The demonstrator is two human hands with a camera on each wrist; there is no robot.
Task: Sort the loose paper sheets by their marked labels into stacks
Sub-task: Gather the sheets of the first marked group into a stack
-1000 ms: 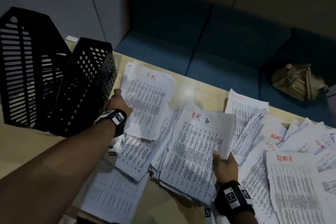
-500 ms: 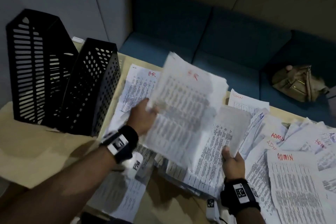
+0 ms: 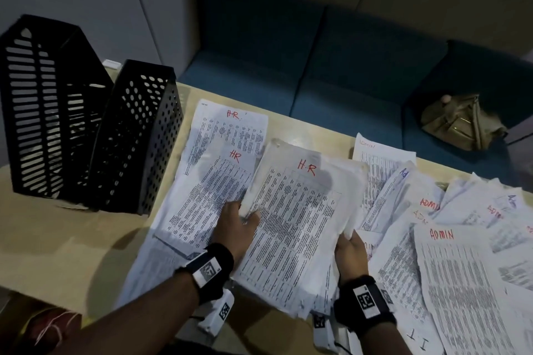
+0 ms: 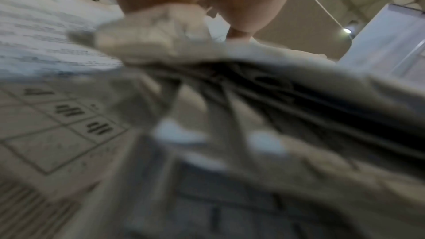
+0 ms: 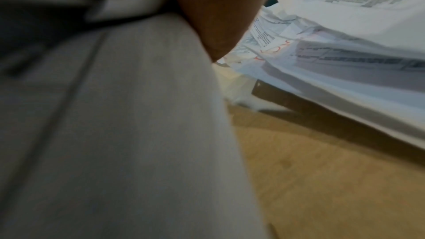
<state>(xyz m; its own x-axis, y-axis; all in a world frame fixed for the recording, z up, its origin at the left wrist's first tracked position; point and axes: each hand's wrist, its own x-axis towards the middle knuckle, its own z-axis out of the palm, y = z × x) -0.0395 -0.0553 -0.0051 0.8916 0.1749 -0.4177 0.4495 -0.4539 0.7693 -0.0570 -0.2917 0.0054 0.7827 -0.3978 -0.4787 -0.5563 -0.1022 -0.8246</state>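
Paper HR stack [image 3: 291,228] gripped by left hand [image 3: 238,228] and right hand [image 3: 350,251] (head view; wrist views blur)

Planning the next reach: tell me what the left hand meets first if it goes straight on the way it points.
Probably the HR-marked sheets lying beyond the left hand, which holds the HR stack; the table's bare far edge follows. Depth is unclear.
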